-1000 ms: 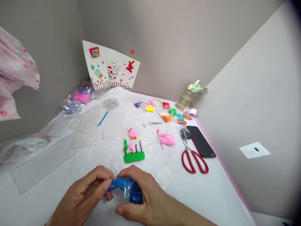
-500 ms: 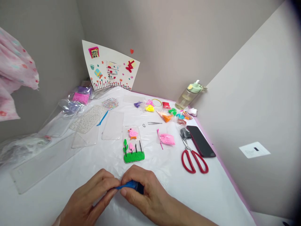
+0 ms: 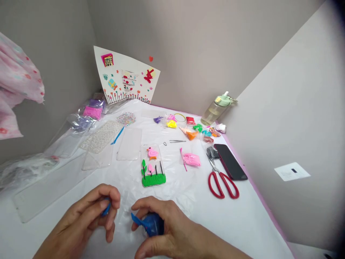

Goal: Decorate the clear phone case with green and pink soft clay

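Observation:
My right hand (image 3: 164, 226) grips a lump of blue clay in a clear bag (image 3: 151, 223) low over the white table cover, a torn point of clay sticking out to the left. My left hand (image 3: 86, 219) has pinched a small blue clay piece (image 3: 107, 208) between thumb and fingers, a short gap away from the lump. Just beyond my hands lies a clear phone case (image 3: 152, 165) decorated with a pink bird, green grass and a pink flower.
Red scissors (image 3: 222, 183) and a dark phone (image 3: 230, 162) lie at the right. Bagged clay in several colours (image 3: 191, 135), tweezers (image 3: 177, 141) and a green-capped bottle (image 3: 215, 109) sit farther back. Clear cases (image 3: 129, 144) and a decorated paper (image 3: 125, 77) stand left and behind.
My hands were together on the blue clay; now the left hand has pulled away to the left with a small piece, and the right hand keeps the lump.

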### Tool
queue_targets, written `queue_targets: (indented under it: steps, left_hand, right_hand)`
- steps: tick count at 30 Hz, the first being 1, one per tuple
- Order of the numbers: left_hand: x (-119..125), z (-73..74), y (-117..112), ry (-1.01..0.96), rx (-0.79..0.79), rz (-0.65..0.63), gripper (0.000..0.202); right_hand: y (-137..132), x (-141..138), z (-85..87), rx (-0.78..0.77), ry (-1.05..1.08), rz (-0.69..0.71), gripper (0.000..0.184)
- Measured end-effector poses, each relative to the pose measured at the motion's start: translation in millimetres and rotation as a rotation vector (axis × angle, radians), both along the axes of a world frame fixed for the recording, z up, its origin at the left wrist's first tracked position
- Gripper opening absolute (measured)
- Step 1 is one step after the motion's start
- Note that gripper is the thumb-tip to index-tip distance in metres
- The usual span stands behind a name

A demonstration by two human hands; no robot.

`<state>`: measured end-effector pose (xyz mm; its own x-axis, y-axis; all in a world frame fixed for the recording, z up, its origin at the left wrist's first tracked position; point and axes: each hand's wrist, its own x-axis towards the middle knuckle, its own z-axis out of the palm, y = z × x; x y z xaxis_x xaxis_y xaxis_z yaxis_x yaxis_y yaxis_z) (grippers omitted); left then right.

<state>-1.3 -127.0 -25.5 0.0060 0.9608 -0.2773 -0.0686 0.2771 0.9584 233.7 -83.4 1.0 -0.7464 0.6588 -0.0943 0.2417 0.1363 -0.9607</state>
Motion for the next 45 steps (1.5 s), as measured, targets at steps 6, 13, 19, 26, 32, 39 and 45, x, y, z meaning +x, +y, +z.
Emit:
queue_targets:
  steps: [6,13,19,26,32,39,45]
  left_hand:
    - [17,-5.9,-13,-0.187,-0.111,-0.146,0.042]
    - [38,-10.2,-3,0.216,0.131,-0.183,0.022]
    - [34,-12.4,0,0.237,0.127,-0.092,0.025]
    - [28,-9.1,-1,0.289,0.124,0.030,0.020]
    - [27,-4.6,4,0.434,0.320,-0.172,0.015]
    - [17,-11.7,-3,0.517,0.477,-0.302,0.031]
    - [12,-5.2,-1,0.561,0.387,-0.058,0.012]
  right_hand:
    - [-2,-3,-17.6,0.314,-0.035,-0.149,0.064]
    - [-5,-5,-30.8,0.627,0.028,-0.090,0.082]
    - [3,-2,-20.1,0.377,-0.095,-0.036,0.085]
    - [7,-4,-8.7,0.126,-0.077,-0.178,0.029]
    - [2,-3,-11.3,0.116,-0.104,-0.089,0.036]
    - [-1,-3,-15.8,0.126,-0.148,-0.099,0.058]
    - [1,-7,-10.5,0.119,-0.110,-0.137,0.051]
